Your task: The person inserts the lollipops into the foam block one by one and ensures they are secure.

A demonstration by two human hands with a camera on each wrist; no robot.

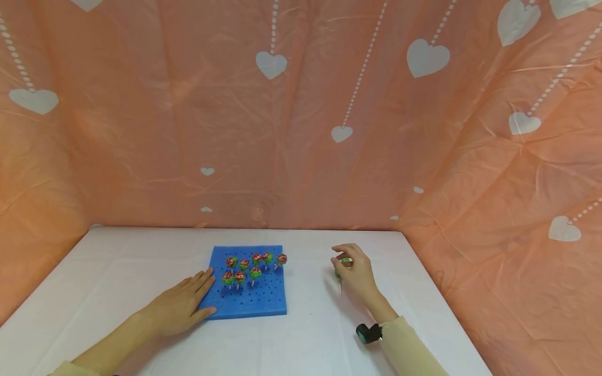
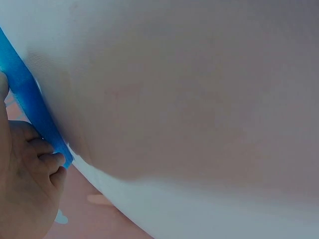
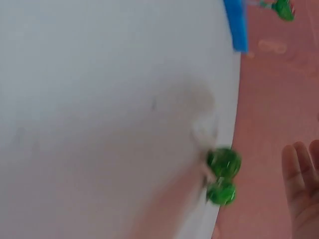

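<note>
A blue foam board point(image 1: 249, 308) dotted with small holes lies on the table, with several green-and-red wrapped lollipops point(image 1: 240, 277) standing in it by their sticks. My left hand point(image 1: 181, 308) rests on the board's left edge, fingers straight and thumb at the front corner. In the left wrist view its fingers point(image 2: 47, 157) lie along the blue edge. To the right of the board, my right hand point(image 1: 359, 274) is over two more lollipops, partly hidden by it. The right wrist view shows two green lollipop heads point(image 3: 224, 163), apart from the extended fingers point(image 3: 301, 181).
A white cloth covers the table point(image 1: 254, 344). Behind and at the sides hangs an orange curtain point(image 1: 301, 183) with white hearts. A black device point(image 1: 368, 333) is strapped at the right wrist.
</note>
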